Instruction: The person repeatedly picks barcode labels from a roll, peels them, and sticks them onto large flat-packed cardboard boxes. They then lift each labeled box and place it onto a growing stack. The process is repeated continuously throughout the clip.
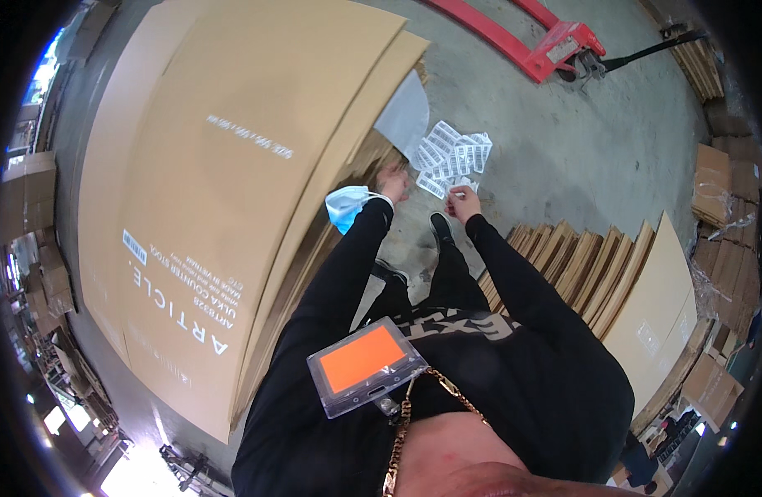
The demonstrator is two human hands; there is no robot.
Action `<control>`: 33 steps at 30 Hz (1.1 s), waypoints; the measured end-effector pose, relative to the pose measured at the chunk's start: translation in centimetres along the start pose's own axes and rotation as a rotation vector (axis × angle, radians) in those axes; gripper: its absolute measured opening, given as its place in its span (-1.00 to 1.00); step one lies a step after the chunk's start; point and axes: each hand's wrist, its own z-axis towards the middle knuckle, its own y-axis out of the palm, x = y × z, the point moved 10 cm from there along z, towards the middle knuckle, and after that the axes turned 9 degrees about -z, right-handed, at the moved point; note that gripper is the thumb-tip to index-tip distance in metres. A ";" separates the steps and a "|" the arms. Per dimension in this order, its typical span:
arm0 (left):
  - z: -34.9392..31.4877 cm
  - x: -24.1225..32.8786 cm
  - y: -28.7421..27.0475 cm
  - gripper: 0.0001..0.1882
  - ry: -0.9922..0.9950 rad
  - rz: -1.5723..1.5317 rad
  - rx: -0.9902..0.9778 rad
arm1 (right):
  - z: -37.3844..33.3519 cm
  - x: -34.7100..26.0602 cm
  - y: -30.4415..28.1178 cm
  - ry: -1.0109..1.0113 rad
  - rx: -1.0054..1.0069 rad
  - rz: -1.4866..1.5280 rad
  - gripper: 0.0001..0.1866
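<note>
Several white barcode label sheets (455,153) lie fanned out and overlapping on the concrete floor in front of me. My right hand (463,204) is closed in a pinch at their near edge, with a small white barcode label (461,184) at its fingertips. Motion smears my left hand (392,182), which is beside the edge of the stacked flat cardboard boxes (339,166); its fingers are unclear. From my left wrist hangs a blue face mask (346,207) by its loop. A pale grey sheet (404,116) sticks out from the stack just beyond that hand.
A large printed carton panel (174,166) fills the left side. More flat cardboard (571,265) stands on edge at my right. A red pallet jack (555,50) is at the far right. Wrapped carton stacks (728,199) line the right edge. An orange badge (364,360) hangs on my chest.
</note>
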 end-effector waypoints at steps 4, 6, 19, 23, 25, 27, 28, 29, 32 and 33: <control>5.9 -2.6 1.5 -0.43 0.017 -0.045 0.148 | 3.6 -3.0 0.7 -0.173 -0.114 0.036 -0.88; 7.2 -3.7 2.4 -0.58 0.073 -0.151 0.242 | 4.9 -4.6 0.2 -0.295 -0.145 -0.015 -0.89; 8.4 -4.0 2.7 -0.77 0.223 -0.104 0.318 | 3.8 -17.5 2.3 -1.244 -0.206 -0.669 -0.83; 7.6 -4.7 3.0 -0.82 0.146 -0.247 0.335 | 3.2 -17.4 3.1 -1.383 -0.243 -0.692 -0.80; 6.8 -4.7 3.3 -0.86 0.087 -0.334 0.365 | 3.1 -17.3 3.3 -1.426 -0.232 -0.730 -0.81; 6.1 -5.0 3.4 -0.90 0.018 -0.429 0.392 | 2.9 -17.1 3.5 -1.470 -0.231 -0.765 -0.82; 5.9 -5.1 3.3 -0.90 0.005 -0.441 0.399 | 2.7 -17.1 3.7 -1.494 -0.235 -0.778 -0.82; 5.7 -5.0 3.2 -0.90 -0.008 -0.452 0.404 | 2.4 -17.1 3.8 -1.518 -0.238 -0.792 -0.82; 5.5 -4.9 2.6 -0.89 -0.021 -0.453 0.414 | 1.7 -17.2 3.9 -1.596 -0.242 -0.781 -0.82; 5.5 -5.0 2.7 -0.88 -0.025 -0.449 0.415 | 1.5 -17.2 3.9 -1.617 -0.237 -0.780 -0.81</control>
